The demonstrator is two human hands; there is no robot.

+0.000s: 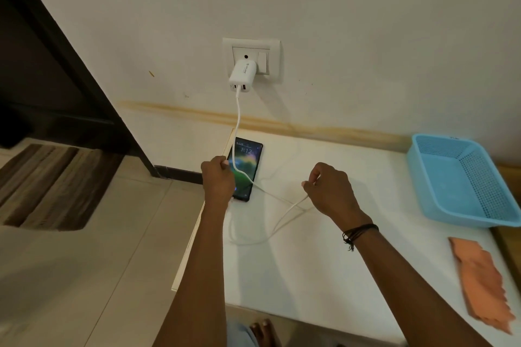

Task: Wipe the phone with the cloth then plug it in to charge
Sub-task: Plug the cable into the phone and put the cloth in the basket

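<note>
The phone (245,168) lies lit on the white table (366,262) at twelve o'clock. Both hands pinch the white cable (239,121): left hand (217,180) over the phone, right hand (331,190) beside it. Orange cloth (479,284) lies at four o'clock.

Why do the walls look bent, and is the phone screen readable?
Head view: the wide-angle lens bows the dark door frame and tabletop; lighting is dim and warm; the phone glows, its clock legible; soft shadows lie under the white cable.
</note>
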